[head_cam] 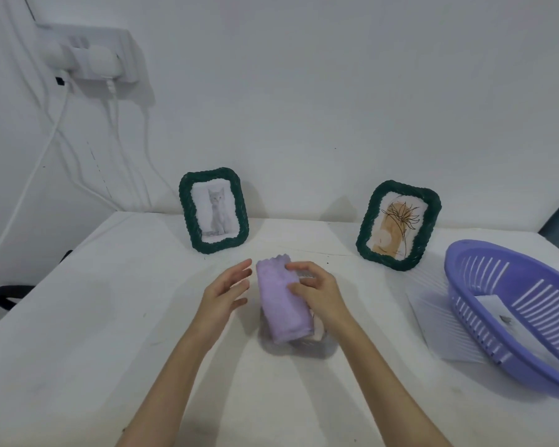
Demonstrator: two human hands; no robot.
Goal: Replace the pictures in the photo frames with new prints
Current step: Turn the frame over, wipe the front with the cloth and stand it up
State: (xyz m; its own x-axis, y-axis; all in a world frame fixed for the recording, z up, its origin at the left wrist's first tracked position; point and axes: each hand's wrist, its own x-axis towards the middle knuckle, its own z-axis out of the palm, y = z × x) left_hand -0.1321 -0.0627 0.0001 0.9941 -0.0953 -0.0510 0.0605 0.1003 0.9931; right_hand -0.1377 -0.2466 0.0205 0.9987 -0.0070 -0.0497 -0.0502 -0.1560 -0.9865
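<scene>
We look down at a white desk pushed against a white wall. Our right hand holds a folded lilac cloth near the middle of the desk, with the thumb and fingers curled over its right edge; the cloth's scalloped end points away from us, and something pale shows under its near end, though we cannot tell what it is. Our left hand hovers just beside the cloth on its left, fingers spread and relaxed, palm turned toward the cloth and not touching it.

Two photo frames with dark green woven borders stand upright at the back of the desk, well apart from each other. The left frame holds a print of a grey kitten sitting upright. The right frame leans a little to the right and holds a print of a tan shape with thin dark lines fanning out over it.

At the right edge of the desk a purple slotted plastic basket rests tilted, and a sheet of paper with a small dark mark lies inside it. A white sheet lies flat on the desk, partly tucked under the basket's left side.

On the wall at upper left a white power strip carries plugs, and white cables hang down from it toward the desk's far left corner.
</scene>
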